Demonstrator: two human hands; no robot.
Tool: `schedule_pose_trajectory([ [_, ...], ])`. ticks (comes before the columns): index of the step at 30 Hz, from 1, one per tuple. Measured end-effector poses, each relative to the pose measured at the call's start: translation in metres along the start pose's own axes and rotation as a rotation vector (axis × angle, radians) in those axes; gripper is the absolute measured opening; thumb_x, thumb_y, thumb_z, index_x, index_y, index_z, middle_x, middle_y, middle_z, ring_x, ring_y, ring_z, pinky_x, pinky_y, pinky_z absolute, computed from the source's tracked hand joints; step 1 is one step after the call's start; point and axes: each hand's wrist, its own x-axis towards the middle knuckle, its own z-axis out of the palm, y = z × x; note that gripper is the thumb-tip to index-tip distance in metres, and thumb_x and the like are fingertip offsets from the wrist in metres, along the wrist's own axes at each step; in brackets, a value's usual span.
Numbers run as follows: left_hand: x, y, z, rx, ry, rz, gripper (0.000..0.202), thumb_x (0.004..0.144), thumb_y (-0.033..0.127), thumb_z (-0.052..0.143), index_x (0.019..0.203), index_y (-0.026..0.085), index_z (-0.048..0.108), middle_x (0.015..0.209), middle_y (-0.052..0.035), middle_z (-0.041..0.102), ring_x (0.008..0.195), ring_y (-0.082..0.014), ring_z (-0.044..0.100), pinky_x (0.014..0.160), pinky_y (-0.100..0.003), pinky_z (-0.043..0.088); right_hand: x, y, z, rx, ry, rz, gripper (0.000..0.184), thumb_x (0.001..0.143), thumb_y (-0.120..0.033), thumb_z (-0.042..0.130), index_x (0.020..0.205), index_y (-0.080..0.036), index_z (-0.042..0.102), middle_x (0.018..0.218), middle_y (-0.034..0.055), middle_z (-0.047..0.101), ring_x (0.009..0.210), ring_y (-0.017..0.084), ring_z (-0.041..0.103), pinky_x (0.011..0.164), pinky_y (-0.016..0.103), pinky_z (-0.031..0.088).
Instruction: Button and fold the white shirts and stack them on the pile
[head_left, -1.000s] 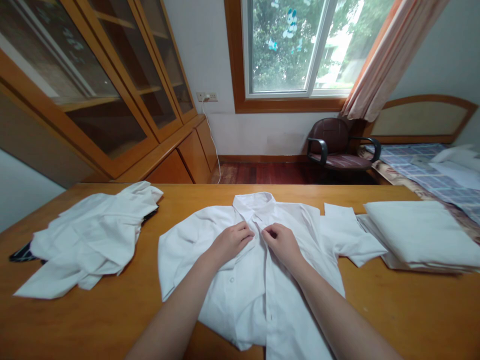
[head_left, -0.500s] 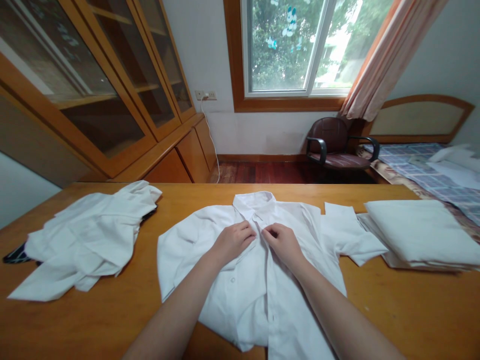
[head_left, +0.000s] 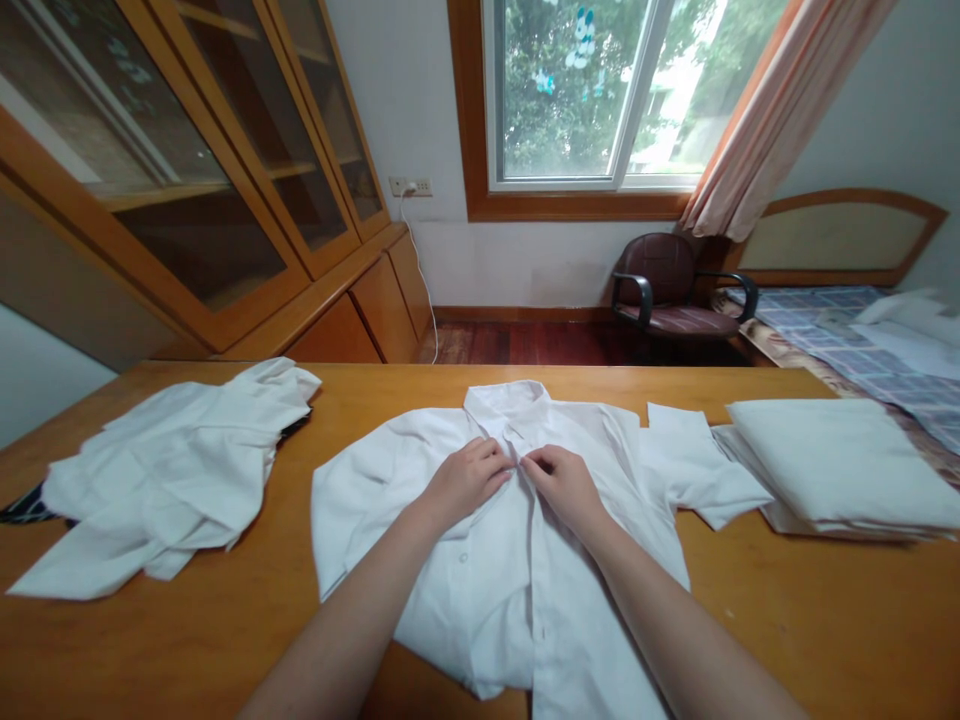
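A white short-sleeved shirt (head_left: 420, 450) lies spread on the wooden table (head_left: 750, 620), its collar toward the far edge. Just below the collar, my left hand (head_left: 471, 482) pinches the front edge of the shirt. Close beside it, the thumb and fingers of my right hand (head_left: 561, 484) are closed on the other front edge. The fingertips of both hands nearly meet at the placket. Lower down, the two fronts lie apart, and a button shows on the left one. What exactly is between the fingertips is too small to make out.
A crumpled heap of white clothes (head_left: 180, 470) with something dark under it lies on the left. Folded white cloth (head_left: 840, 460) is stacked at the right, by the shirt's sleeve. Beyond the table are a glass-doored cabinet (head_left: 217, 320), an armchair (head_left: 667, 290) and a bed (head_left: 847, 320).
My fingertips have drawn slightly closer together at the placket. Both hands keep their hold on the shirt, and the view has shifted very slightly.
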Motion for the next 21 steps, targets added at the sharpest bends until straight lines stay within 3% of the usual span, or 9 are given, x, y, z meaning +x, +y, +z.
schedule_pose_trajectory([
  [21, 0.0005, -0.0041, 0.0043, -0.174, 0.033, -0.051, 0.005, 0.091, 0.022, 0.062, 0.094, 0.022, 0.066, 0.095, -0.0031, 0.064, 0.095, -0.0194, 0.058, 0.085, -0.032, 0.047, 0.0007, 0.0040, -0.0006, 0.003, -0.016, -0.049, 0.016, 0.086, -0.023, 0.060, 0.078, -0.020, 0.074, 0.076, 0.0029, 0.071, 0.074, 0.017, 0.063, 0.070, 0.026, 0.043],
])
